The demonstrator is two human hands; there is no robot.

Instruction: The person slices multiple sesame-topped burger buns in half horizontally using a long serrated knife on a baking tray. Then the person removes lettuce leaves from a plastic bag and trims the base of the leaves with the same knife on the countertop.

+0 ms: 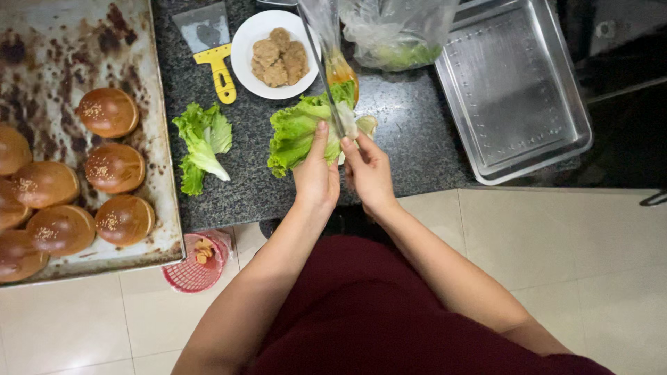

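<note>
A bunch of green lettuce (295, 128) lies on the dark speckled counter (410, 132). My left hand (316, 173) grips its near end, thumb pressed onto the leaves. Just to the right, my right hand (369, 173) has its fingers pinched at the pale stem end, where a thin knife blade (323, 66) starts. The blade runs away from me across the lettuce, seen edge-on. Beside the blade stands a clear bag or container with orange liquid (342, 71).
A worn baking tray (42, 42) at the left carries several sesame buns (108, 111). Loose lettuce leaves (201, 142), a yellow-handled scraper (215, 59), a white plate of browned patties (278, 55), a plastic bag of greens (399, 38) and an empty steel tray (514, 90) share the counter. A red basket (194, 267) sits on the floor.
</note>
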